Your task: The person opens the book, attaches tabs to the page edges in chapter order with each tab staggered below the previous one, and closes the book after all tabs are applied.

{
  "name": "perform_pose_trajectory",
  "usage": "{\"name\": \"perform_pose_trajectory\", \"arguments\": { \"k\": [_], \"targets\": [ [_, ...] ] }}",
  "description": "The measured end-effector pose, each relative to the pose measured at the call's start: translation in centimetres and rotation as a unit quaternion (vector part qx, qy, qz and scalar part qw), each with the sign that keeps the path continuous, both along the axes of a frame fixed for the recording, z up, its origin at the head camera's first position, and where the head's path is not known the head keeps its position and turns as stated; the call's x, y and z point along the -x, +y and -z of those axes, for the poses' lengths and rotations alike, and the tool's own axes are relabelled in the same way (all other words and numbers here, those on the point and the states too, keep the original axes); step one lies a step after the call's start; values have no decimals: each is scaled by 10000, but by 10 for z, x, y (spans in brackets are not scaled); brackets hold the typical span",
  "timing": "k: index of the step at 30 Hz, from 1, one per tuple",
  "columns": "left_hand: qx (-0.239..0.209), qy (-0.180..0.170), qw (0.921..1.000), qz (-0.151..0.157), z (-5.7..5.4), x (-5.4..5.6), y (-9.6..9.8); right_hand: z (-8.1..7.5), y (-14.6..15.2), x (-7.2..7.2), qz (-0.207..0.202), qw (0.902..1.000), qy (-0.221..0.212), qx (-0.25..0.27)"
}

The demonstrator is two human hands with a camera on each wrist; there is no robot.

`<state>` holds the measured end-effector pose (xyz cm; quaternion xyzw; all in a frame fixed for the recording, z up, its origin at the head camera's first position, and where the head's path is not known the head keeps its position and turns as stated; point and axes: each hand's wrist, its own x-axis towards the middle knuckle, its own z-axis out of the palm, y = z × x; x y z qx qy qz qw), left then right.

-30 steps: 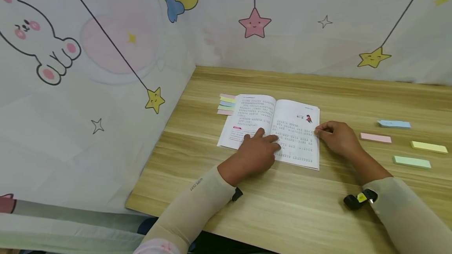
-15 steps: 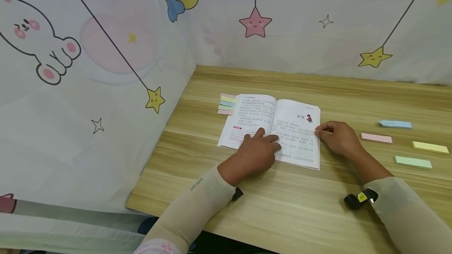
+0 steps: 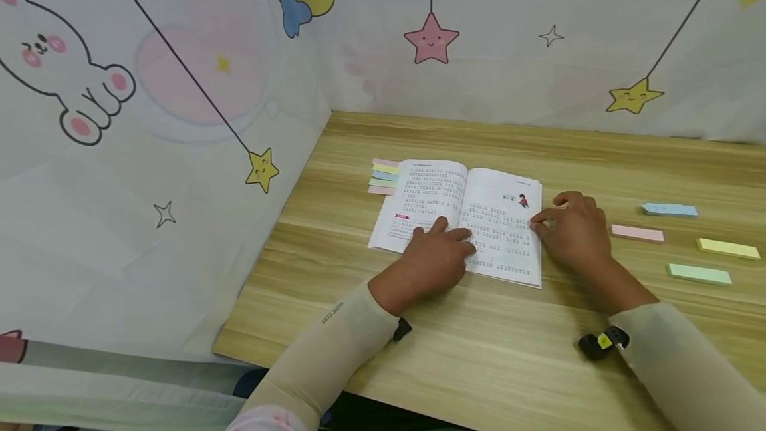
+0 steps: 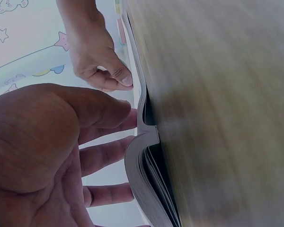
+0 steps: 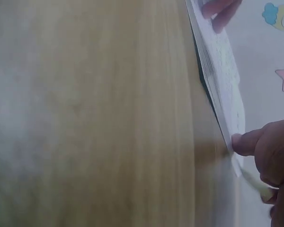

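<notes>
An open book [image 3: 499,238] lies on the wooden table, with several coloured sticky tabs [image 3: 383,176] sticking out of its left edge. Across the lower middle of the spread my left hand [image 3: 437,256] rests with fingers spread; their tips touch the pages in the left wrist view. At the book's right edge is my right hand [image 3: 576,235], its thumb pressing the page margin. The right wrist view shows a thin yellowish-green sticky tab [image 5: 253,181] running from the page edge to that hand's curled fingers. The tab is blurred, and mostly hidden in the head view.
To the right lie separate pads of sticky tabs: blue [image 3: 669,210], pink [image 3: 637,234], yellow [image 3: 727,249] and green [image 3: 699,275]. A cartoon-printed cloth [image 3: 491,85] lines the back and left of the table [image 3: 479,344].
My right hand's fingers have lifted and shifted away from the page edge, toward the table's back, while the thumb stays at the margin. The left hand and the book have not moved.
</notes>
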<state>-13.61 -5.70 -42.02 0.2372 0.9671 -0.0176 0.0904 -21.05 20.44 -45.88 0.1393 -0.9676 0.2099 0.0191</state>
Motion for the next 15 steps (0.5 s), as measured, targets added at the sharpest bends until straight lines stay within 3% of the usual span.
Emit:
{"name": "perform_pose_trajectory", "arguments": {
  "k": [3, 8, 15],
  "targets": [
    [-11, 2, 10000, -10, -1, 0, 0, -7, -1, -7, -203, 9991, 78, -369],
    [-148, -63, 9998, -98, 0, 1, 1, -16, 5, -19, -558, 9938, -709, -649],
    [-253, -14, 9996, -154, 1, 2, 0, -18, 19, -47, 95, 9974, -492, 511]
  ]
}}
